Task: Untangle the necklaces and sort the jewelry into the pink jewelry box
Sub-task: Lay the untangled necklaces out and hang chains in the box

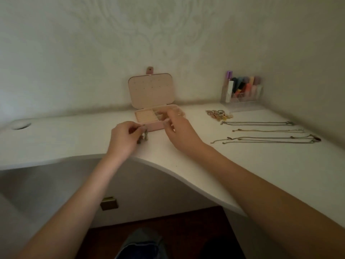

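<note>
Pink jewelry box (149, 126): stands open on the white desk (242, 165), near the wall, lid (151, 90) raised upright and showing a pale inner panel dotted with small holes. The tray holds a ridged ring-roll section at left and small compartments at right; what lies in the compartments is too blurred to tell.

Left hand (123, 139): just in front of the box's left corner, fingers curled, thumb and forefinger pinching a small dark dangling piece of jewelry (142, 137) that hangs down to the desk surface. Its exact kind is unclear.

Right hand (179, 133): over the box's right front edge, fingers bent and drawn together near the compartments. Whether they pinch anything cannot be told; the fingertips are blurred.

Necklaces (267, 133): several chains laid out straight and parallel on the desk, well to the right of the box, apart from one another. The nearest one carries a dark pendant at its right end.

Cluster of small jewelry (219, 114): rings and gold-toned pieces heaped together just behind the chains' left ends.

Clear organizer (242, 94): against the wall at the back right, holding coloured tubes and bottles.

Round cable hole (20, 126): far left of the desk.
</note>
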`<state>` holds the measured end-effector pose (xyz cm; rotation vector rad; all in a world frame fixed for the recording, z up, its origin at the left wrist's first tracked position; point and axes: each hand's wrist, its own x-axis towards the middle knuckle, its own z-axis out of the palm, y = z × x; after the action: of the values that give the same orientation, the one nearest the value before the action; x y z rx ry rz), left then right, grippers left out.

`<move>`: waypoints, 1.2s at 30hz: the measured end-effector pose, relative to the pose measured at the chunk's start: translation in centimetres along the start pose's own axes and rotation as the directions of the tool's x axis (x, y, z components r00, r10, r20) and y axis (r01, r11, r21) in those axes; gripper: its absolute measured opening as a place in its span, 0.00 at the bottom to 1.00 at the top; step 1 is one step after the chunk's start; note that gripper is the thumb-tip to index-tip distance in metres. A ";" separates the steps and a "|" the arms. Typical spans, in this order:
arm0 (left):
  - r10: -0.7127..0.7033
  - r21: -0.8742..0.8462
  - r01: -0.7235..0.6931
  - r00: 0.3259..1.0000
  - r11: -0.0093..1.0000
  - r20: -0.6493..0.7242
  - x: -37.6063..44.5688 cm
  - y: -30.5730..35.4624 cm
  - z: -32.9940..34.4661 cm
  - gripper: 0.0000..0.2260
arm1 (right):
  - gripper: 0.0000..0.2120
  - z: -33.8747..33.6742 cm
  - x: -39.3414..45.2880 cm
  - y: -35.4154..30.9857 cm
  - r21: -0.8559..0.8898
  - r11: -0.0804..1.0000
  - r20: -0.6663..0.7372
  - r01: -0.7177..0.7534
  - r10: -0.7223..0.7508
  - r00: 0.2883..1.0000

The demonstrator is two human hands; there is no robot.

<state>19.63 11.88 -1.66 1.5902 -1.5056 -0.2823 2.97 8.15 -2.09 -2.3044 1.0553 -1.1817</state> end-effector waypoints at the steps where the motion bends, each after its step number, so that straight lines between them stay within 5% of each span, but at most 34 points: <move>1: -0.039 -0.194 0.049 0.998 0.980 0.055 0.2 0.5 0.2 0.10 | 0.18 0.2 0.2 0.2 0.075 0.996 0.020 -0.043 0.042 0.999; 4: -0.077 -0.483 0.164 0.978 0.860 0.195 1.2 1.1 1.3 0.13 | 0.15 -0.2 0.4 1.0 0.320 0.926 0.120 -0.200 0.170 0.978; 9: 0.029 -0.397 0.060 0.977 0.916 0.213 2.1 3.0 4.4 0.15 | 0.13 -1.0 0.2 1.9 0.405 0.872 0.063 -0.275 0.274 0.960; 13: -0.044 -0.597 0.171 0.974 0.784 0.222 2.9 2.8 5.7 0.14 | 0.02 -2.2 0.5 2.0 0.519 0.800 0.009 -0.301 0.348 0.938; 16: -0.080 -0.627 0.225 0.965 0.745 0.251 3.5 2.0 5.5 0.10 | 0.03 -2.7 0.6 2.1 0.590 0.733 -0.007 -0.338 0.424 0.906; 21: -0.031 -0.637 0.255 0.939 0.728 0.341 3.3 2.1 5.8 0.11 | 0.09 -2.3 1.0 1.8 0.690 0.576 0.114 -0.438 0.511 0.852; 32: -0.117 -0.691 0.260 0.962 0.674 0.247 3.3 1.9 5.9 0.14 | 0.08 -2.6 1.1 1.1 0.870 0.198 0.302 -0.451 0.508 0.807; 36: -0.098 -0.682 0.256 0.960 0.685 0.262 3.1 1.9 5.8 0.13 | 0.09 -2.3 1.0 1.0 0.819 0.289 0.306 -0.495 0.510 0.804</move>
<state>15.00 6.86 -2.39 1.0747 -1.1553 -1.0458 0.97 6.82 -0.77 -1.0003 0.7702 -1.0678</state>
